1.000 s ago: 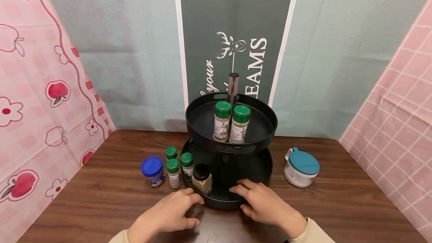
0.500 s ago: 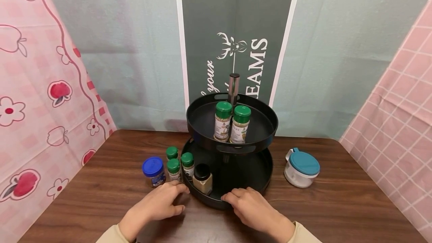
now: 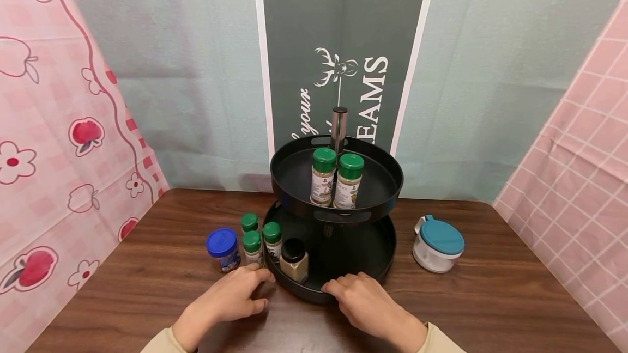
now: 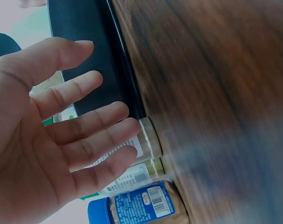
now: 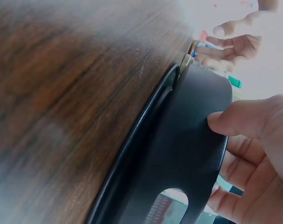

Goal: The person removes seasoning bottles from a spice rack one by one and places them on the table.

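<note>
A black two-tier turntable rack (image 3: 343, 211) stands on the table, with a metal post through its middle. My right hand (image 3: 365, 304) grips the front rim of the lower tray, thumb pressed to the outer wall (image 5: 197, 107) and fingers over the inner side. My left hand (image 3: 228, 293) holds nothing; its fingers are loosely spread (image 4: 80, 107) left of the tray, near the green-capped spice jars. In the lower tray sit a black-capped jar (image 3: 294, 266) and a green-capped spice jar (image 3: 272, 241). Two more green-capped spice jars (image 3: 322, 178) stand on the upper tray.
Left of the rack, on the table, are two green-capped spice jars (image 3: 252, 244) and a blue-lidded jar (image 3: 222, 244). A clear container with a teal lid (image 3: 439, 244) stands to the right. Cloth backdrops (image 3: 206, 70) hang behind and at both sides.
My left hand has moved left, away from the tray's front. The right hand has shifted left and forward to the front rim and taken hold. In the last half second little differs.
</note>
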{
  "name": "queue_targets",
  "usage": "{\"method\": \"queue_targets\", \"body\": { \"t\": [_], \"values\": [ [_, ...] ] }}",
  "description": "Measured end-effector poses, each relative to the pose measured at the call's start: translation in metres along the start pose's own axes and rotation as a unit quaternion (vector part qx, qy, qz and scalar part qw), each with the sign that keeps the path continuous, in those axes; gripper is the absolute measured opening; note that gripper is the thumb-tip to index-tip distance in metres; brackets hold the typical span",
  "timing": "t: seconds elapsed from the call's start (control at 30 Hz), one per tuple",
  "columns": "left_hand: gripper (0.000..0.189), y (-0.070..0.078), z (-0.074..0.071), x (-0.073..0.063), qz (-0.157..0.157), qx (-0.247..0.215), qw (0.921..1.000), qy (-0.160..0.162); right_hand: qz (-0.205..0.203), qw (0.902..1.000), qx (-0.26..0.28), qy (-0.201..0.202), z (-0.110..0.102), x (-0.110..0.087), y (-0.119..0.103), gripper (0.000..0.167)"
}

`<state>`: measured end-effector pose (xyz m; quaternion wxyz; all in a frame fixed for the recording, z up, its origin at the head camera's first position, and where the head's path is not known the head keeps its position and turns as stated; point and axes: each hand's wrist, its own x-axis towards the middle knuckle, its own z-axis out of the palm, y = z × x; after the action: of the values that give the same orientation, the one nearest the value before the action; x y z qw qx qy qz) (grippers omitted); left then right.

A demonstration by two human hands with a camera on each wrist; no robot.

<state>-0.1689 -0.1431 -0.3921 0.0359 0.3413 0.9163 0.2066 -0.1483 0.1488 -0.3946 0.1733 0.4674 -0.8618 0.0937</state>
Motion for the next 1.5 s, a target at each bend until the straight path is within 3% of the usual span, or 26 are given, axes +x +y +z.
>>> {"method": "queue_targets", "body": {
  "t": [0.43,0.77,1.07,1.5],
  "values": [
    [0.030,0.019,0.007,0.001,0.026,-0.010,0.9995,-0.015,0.017,0.9998,0.007,0.008,-0.004,-0.013,0.010,0.029],
    [0.029,0.033,0.020,0.010,0.072,0.025,0.9968,-0.026,0.026,0.9992,0.028,0.009,-0.009,-0.026,0.024,0.028],
    [0.030,0.046,0.020,0.014,0.094,0.033,0.9947,-0.025,0.036,0.9983,0.046,0.012,-0.013,-0.034,0.036,0.027],
    [0.030,0.055,0.021,0.017,0.093,0.050,0.9940,-0.029,0.017,0.9989,0.034,0.029,-0.012,-0.039,0.046,0.026]
  ]
}}
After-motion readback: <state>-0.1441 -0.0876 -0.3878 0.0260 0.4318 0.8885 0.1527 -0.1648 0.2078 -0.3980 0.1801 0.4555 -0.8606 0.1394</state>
